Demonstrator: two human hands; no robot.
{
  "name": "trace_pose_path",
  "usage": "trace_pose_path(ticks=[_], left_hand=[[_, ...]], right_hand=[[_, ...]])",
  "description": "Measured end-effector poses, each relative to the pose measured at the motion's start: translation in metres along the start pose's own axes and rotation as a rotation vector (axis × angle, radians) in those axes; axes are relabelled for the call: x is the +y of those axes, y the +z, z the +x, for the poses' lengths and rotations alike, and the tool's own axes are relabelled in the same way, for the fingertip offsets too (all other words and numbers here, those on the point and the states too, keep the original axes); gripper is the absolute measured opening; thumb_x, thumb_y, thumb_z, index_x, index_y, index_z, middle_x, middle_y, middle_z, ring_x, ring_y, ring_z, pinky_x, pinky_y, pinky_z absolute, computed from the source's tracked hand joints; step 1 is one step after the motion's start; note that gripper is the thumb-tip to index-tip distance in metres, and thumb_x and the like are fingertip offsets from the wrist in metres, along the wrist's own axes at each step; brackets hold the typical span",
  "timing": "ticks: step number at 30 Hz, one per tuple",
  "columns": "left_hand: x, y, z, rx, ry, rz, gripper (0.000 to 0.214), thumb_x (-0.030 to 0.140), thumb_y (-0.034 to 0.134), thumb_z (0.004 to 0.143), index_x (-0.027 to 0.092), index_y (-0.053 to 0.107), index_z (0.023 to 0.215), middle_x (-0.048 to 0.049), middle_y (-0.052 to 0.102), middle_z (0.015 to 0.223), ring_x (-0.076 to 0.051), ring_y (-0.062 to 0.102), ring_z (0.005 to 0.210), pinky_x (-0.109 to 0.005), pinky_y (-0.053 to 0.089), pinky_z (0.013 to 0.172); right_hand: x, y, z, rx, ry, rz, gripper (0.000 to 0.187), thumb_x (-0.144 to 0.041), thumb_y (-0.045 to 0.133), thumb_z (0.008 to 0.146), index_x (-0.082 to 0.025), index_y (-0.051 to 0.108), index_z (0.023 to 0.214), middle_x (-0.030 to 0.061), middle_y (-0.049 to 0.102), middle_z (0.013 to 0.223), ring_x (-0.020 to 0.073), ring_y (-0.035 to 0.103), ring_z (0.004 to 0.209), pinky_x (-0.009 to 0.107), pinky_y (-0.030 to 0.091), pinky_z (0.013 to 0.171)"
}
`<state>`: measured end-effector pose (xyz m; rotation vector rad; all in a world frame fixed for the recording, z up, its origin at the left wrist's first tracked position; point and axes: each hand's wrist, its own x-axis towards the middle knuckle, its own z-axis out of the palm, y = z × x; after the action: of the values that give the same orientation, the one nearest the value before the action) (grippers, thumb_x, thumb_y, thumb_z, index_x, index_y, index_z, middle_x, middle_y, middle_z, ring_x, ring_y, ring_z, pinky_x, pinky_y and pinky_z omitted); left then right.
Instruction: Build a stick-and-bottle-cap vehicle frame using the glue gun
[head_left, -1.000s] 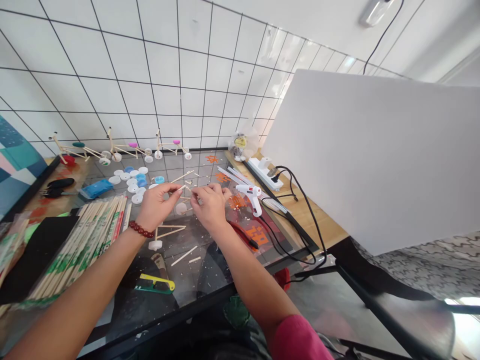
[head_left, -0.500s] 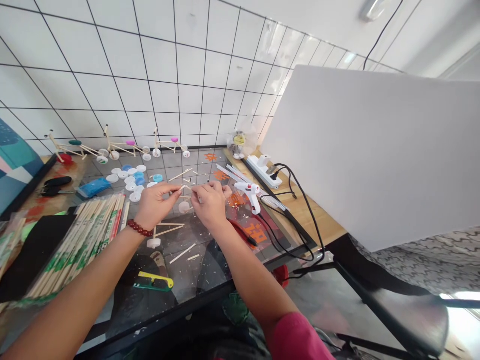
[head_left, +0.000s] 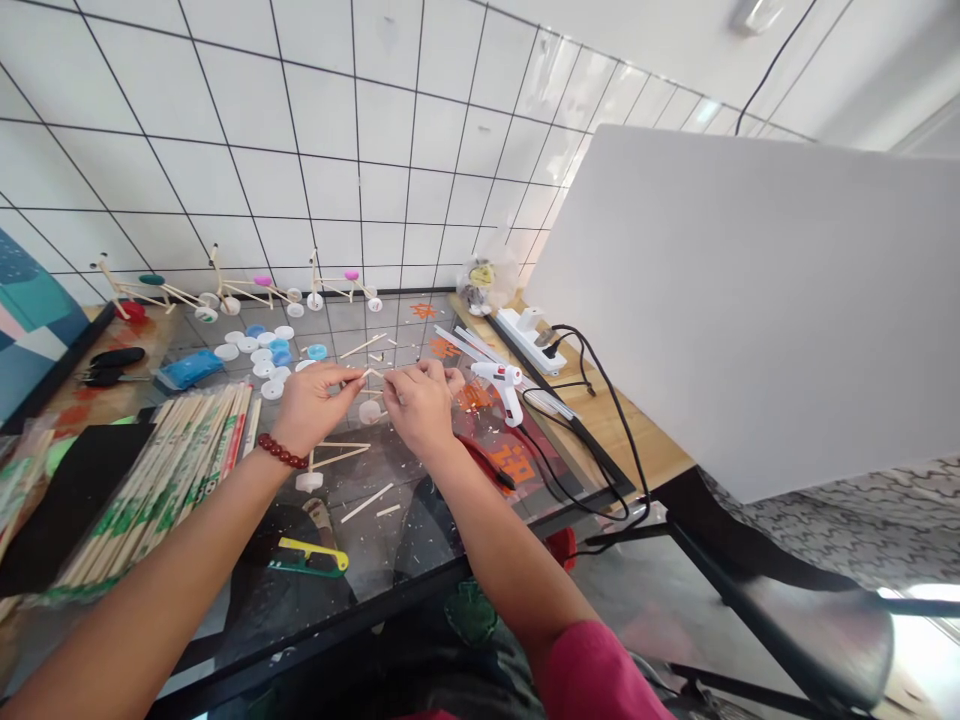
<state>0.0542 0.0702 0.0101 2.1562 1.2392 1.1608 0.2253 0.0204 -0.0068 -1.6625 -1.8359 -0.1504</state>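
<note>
- The left hand (head_left: 315,405) and right hand (head_left: 421,408) were close together, both pinching a thin wooden stick (head_left: 371,374).
- The stick was held above the glass surface (head_left: 390,550), near a white bottle cap (head_left: 369,412).

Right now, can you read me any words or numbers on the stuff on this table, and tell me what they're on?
Orange marks: they look like writing, but are too blurred to read.
Chopstick wrappers: the green print is too small to read.
White glue gun: nothing readable.
</note>
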Motion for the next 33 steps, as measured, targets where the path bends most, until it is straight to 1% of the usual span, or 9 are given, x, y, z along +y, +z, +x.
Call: trace_pose_path(ticks=[4,8,14,18,21,25,28,30,33], left_hand=[[-0.001,0.001,0.0,0.011,0.02,0.006,0.027,0.04,0.062,0.082,0.023,0.082,0.087,-0.0063,0.08,0.089,-0.025,0.072,0.089,-0.039,0.057,0.088],[-0.004,0.003,0.0,0.037,0.028,0.017,0.025,0.037,0.063,0.082,0.023,0.083,0.086,-0.0056,0.079,0.09,-0.024,0.072,0.09,-0.038,0.057,0.088],[-0.014,0.006,0.0,0.067,-0.006,-0.007,0.016,0.034,0.069,0.078,0.025,0.082,0.08,-0.0058,0.079,0.091,-0.025,0.073,0.091,-0.041,0.058,0.09],[-0.022,0.009,0.0,0.057,-0.042,-0.047,0.017,0.035,0.069,0.078,0.025,0.082,0.082,-0.0055,0.08,0.092,-0.025,0.073,0.091,-0.041,0.057,0.091],[-0.025,0.011,0.0,0.043,-0.061,-0.075,0.018,0.037,0.069,0.078,0.024,0.081,0.081,-0.006,0.08,0.092,-0.026,0.073,0.091,-0.041,0.057,0.091],[-0.021,0.012,0.001,0.072,-0.061,-0.071,0.021,0.04,0.073,0.074,0.023,0.081,0.084,-0.0073,0.079,0.097,-0.027,0.072,0.096,-0.043,0.056,0.095],[-0.013,0.008,0.001,0.11,-0.011,-0.083,0.036,0.047,0.077,0.073,0.021,0.08,0.097,-0.0091,0.077,0.104,-0.028,0.071,0.102,-0.044,0.054,0.099],[-0.007,0.005,0.0,0.15,0.038,-0.115,0.043,0.051,0.075,0.077,0.019,0.078,0.105,-0.0108,0.075,0.11,-0.028,0.069,0.107,-0.045,0.052,0.102],[-0.005,0.002,0.0,0.234,0.076,-0.226,0.045,0.052,0.066,0.086,0.019,0.074,0.114,-0.0116,0.072,0.119,-0.028,0.066,0.115,-0.045,0.05,0.105]], right_hand=[[0.001,0.002,-0.001,0.01,-0.03,-0.04,0.02,-0.027,0.053,0.099,-0.028,0.073,0.098,0.0046,0.077,0.105,0.028,0.048,0.113,0.046,0.019,0.095],[0.003,0.006,-0.002,0.061,-0.068,-0.093,0.018,-0.026,0.055,0.099,-0.028,0.073,0.099,0.0049,0.077,0.103,0.028,0.047,0.113,0.046,0.02,0.095],[0.002,0.008,0.002,0.102,-0.148,-0.193,0.014,-0.026,0.058,0.098,-0.026,0.072,0.093,0.0035,0.075,0.096,0.0265,0.048,0.112,0.047,0.018,0.097],[-0.001,0.004,0.004,0.096,-0.188,-0.236,0.014,-0.025,0.059,0.098,-0.026,0.071,0.093,0.0035,0.074,0.092,0.0264,0.048,0.114,0.047,0.016,0.1],[-0.001,0.004,0.004,0.098,-0.189,-0.226,0.013,-0.024,0.059,0.098,-0.026,0.071,0.093,0.0029,0.074,0.093,0.0261,0.049,0.114,0.047,0.016,0.1],[0.001,0.006,0.005,0.115,-0.148,-0.187,0.014,-0.024,0.058,0.098,-0.027,0.072,0.096,0.0034,0.076,0.097,0.0264,0.05,0.113,0.048,0.016,0.1],[0.002,0.007,0.006,0.147,-0.083,-0.108,0.014,-0.026,0.059,0.097,-0.028,0.073,0.098,0.0029,0.078,0.1,0.0267,0.05,0.113,0.047,0.018,0.098],[0.001,0.007,0.008,0.163,-0.008,-0.021,0.013,-0.026,0.062,0.096,-0.029,0.074,0.099,0.002,0.078,0.099,0.0265,0.052,0.112,0.047,0.02,0.098],[0.0,0.005,0.012,0.18,0.144,0.135,0.01,-0.026,0.066,0.093,-0.028,0.076,0.095,0.0018,0.079,0.098,0.0265,0.053,0.111,0.047,0.022,0.1]])
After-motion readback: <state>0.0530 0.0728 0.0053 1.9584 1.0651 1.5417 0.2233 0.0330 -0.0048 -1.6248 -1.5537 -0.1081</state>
